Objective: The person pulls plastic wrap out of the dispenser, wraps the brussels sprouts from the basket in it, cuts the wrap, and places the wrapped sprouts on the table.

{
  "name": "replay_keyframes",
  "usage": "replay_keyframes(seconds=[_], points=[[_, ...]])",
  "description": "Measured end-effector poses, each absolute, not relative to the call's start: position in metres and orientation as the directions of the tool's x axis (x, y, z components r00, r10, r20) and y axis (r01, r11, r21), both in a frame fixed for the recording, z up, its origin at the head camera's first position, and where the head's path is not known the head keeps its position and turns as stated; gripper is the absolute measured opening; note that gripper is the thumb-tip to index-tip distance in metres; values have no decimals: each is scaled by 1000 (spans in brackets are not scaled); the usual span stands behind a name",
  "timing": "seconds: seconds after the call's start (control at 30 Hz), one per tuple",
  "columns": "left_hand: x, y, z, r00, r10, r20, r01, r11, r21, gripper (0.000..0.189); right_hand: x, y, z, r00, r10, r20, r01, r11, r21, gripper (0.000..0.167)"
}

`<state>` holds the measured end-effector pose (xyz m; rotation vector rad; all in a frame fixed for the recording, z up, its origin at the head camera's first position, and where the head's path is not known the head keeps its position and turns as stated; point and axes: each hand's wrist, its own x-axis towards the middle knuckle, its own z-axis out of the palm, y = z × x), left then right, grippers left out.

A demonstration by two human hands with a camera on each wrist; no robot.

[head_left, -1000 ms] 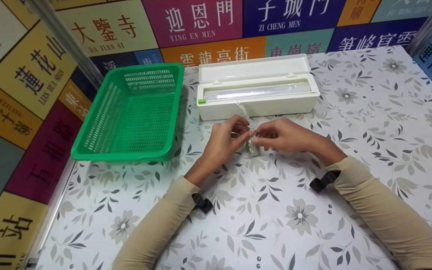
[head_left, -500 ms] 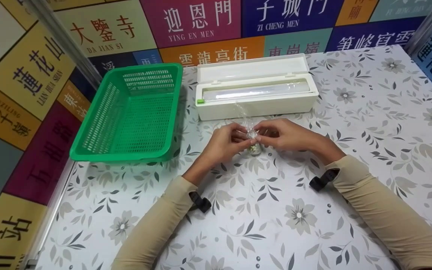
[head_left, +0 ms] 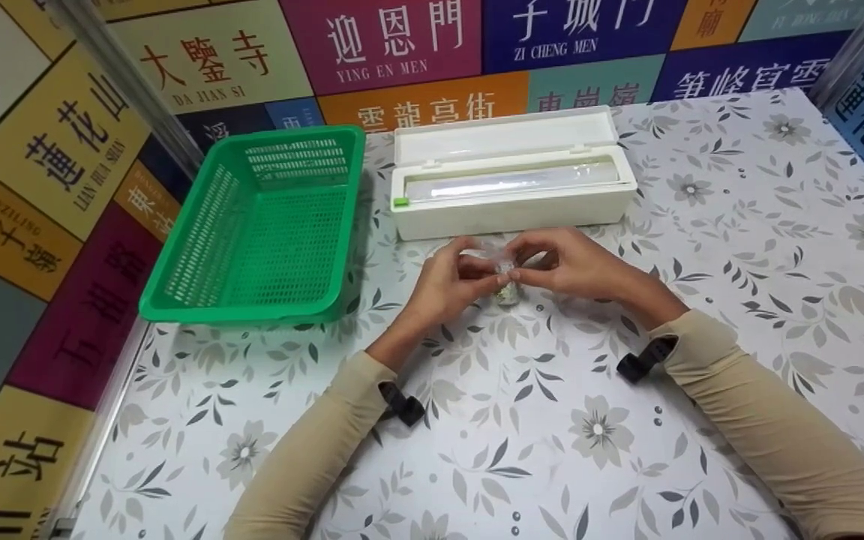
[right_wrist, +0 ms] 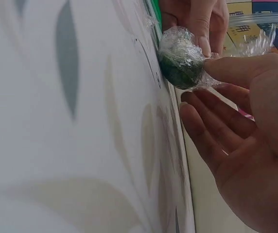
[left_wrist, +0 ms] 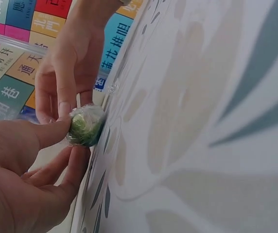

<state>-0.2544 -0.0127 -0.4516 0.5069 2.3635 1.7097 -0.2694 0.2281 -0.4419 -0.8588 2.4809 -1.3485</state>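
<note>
A small, roundish green piece [head_left: 507, 294] wrapped in crinkled cling film is close over the table, between both hands; what exactly is inside cannot be told. My left hand [head_left: 443, 285] pinches the film from the left with thumb and fingers. From the right, my right hand [head_left: 574, 262] pinches it too, and the two thumb tips meet at the bundle's upper end. In the left wrist view the green piece [left_wrist: 84, 127] shows pale and dark green through the film. Loose film [right_wrist: 258, 43] sticks out past the thumb in the right wrist view.
Behind the hands stands a white cling film dispenser [head_left: 514, 219], lid raised, with a roll [head_left: 511, 184] inside and a green slider [head_left: 400, 202] at its left end. A green plastic basket [head_left: 342, 247] is at the left. Printed panels border the table's back and left.
The loose film tail that stretched toward the dispenser has been drawn in between the fingers. Both hands stay at the bundle, with their fingers shifting around its top.
</note>
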Motion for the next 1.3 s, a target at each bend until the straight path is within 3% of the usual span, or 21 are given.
replay_keyframes(seconds=[0.13,0.4,0.67,0.83,0.97,1.3], points=[[-258,-13,-454,-911,407,68,195,280,940,24,-268,227,-442,-826,-548,128,-400,412,-819,25],[-265,-26,-457,-838,545,30,190,239,952,42,-270,230,-441,-870,-491,40,-292,449,-844,27],[-263,-28,-454,-826,560,57,250,274,929,34,-271,229,-440,-870,-491,51,-310,463,-831,23],[-260,-26,-452,-843,531,88,328,379,865,38,-268,226,-439,-853,-512,101,-355,428,-831,23],[-261,-25,-451,-829,544,132,381,376,845,39,-268,227,-438,-823,-546,160,-425,402,-811,20],[-262,-26,-451,-846,519,121,334,339,880,32,-269,235,-437,-778,-617,118,-458,429,-779,22]])
